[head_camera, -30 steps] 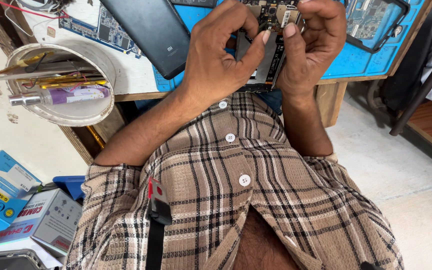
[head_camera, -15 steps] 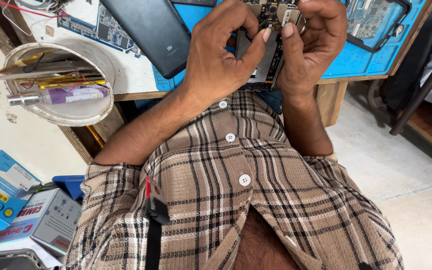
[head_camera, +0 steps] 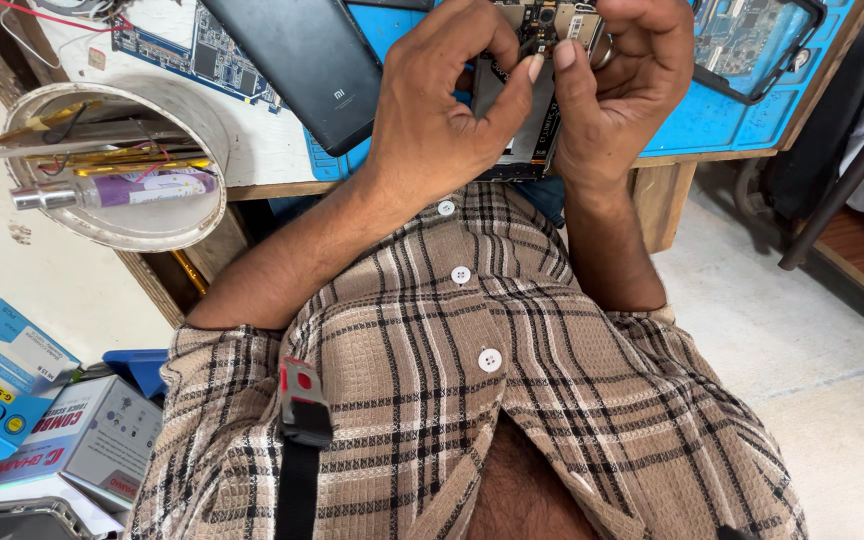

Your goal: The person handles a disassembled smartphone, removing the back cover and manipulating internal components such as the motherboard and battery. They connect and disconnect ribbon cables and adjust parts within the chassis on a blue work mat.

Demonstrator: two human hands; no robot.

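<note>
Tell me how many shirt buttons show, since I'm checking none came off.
3 white buttons on the plaid shirt: one near the collar by the left hand's wrist, one below it, one lower down. More may be hidden.

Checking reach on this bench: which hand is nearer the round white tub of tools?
Left. The left hand works on the opened phone, closer to the white tub at far left. The right hand grips the phone's other side, farther away.

The dark phone back cover (head_camera: 297, 60) looks like smooth, matt plastic, and the opened phone (head_camera: 527, 110) shows bare circuit board and small metal parts. The desk (head_camera: 667, 190) has a raw wooden edge under a blue rubbery mat (head_camera: 712, 115), beside a white plastic tub (head_camera: 117, 165) and a woven checked cloth shirt (head_camera: 472, 400).
</note>
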